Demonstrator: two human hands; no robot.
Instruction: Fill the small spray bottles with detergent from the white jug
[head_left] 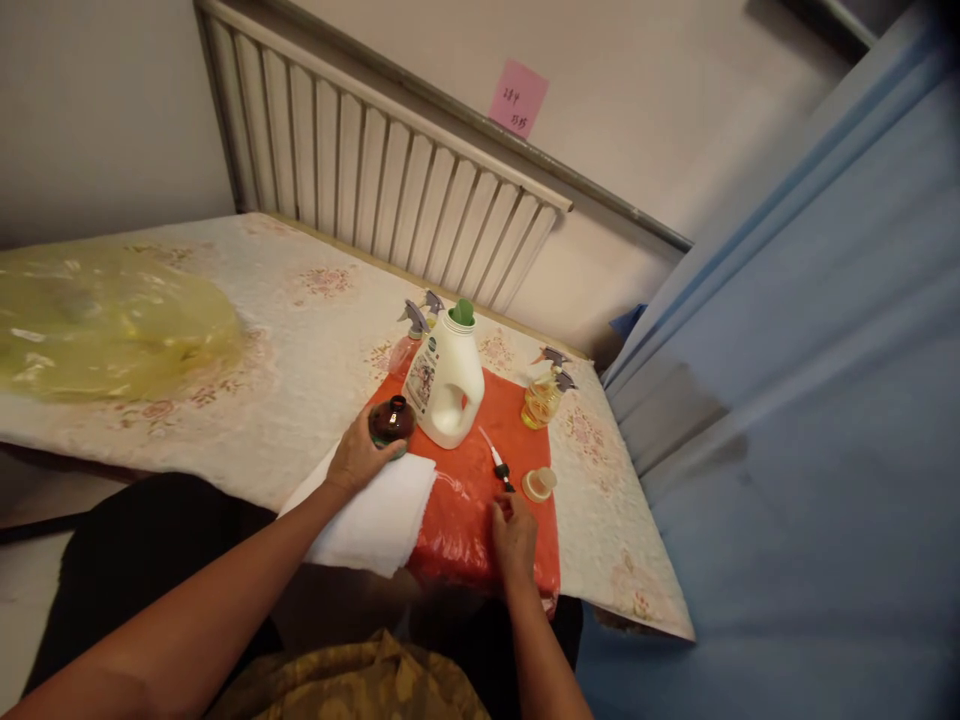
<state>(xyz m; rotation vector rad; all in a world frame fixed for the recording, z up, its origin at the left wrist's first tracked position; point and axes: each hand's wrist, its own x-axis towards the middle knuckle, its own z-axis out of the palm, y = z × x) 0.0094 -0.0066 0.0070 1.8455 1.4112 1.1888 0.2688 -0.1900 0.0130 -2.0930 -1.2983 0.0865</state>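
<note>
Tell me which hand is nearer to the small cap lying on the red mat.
Right. The right hand rests just below-left of the small cap, not touching it; the left hand grips the brown bottle across the mat.

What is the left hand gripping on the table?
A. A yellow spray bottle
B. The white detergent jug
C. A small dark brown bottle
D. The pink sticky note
C: the left hand wraps around the small dark brown bottle at the edge of the white towel, while the white detergent jug stands untouched just beside it.
</note>
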